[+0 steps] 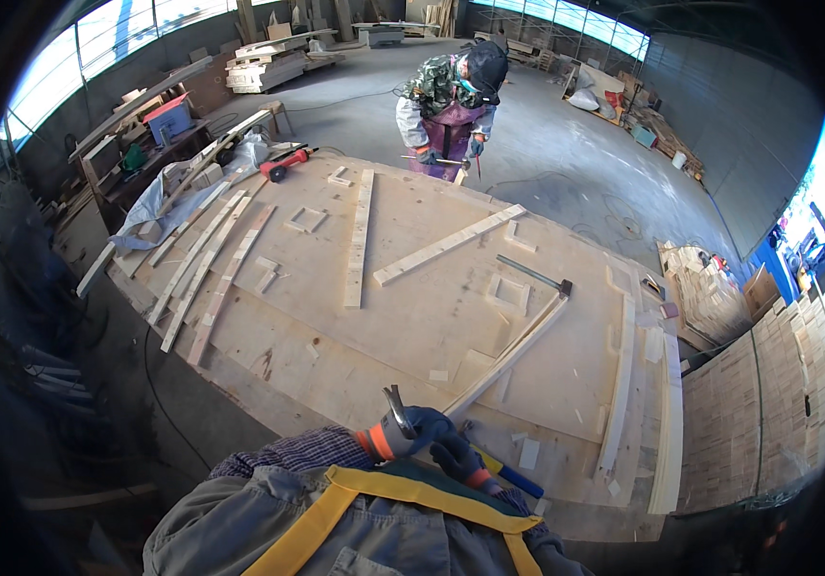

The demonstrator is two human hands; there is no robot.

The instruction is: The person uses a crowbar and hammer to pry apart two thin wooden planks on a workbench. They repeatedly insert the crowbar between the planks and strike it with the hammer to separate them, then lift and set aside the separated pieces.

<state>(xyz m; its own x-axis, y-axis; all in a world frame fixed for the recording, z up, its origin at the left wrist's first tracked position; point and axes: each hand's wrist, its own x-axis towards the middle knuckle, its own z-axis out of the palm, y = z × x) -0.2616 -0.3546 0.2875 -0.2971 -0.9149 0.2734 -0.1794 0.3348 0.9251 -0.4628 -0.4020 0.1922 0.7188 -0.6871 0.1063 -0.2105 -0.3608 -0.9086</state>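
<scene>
My left hand (410, 432), in a dark glove with an orange cuff, is closed around a claw hammer, its metal head (397, 411) sticking up. Its handle is hidden. Close beside it, my right hand (458, 458) has its gloved fingers curled in; what they hold, if anything, is hidden. Just beyond both hands, the near end of a long wooden strip (508, 357) lies on the plywood table (335, 346). A tool with a blue and yellow handle (510, 473) rests on the table by my right wrist.
A square with a dark head (532, 274) crosses the strip's far end. Wooden strips (359, 240) and small wooden frames (307, 220) lie across the table; a red power tool (285, 164) sits at its far left. Another person (451, 101) stands beyond. Stacked boards (767, 403) are at right.
</scene>
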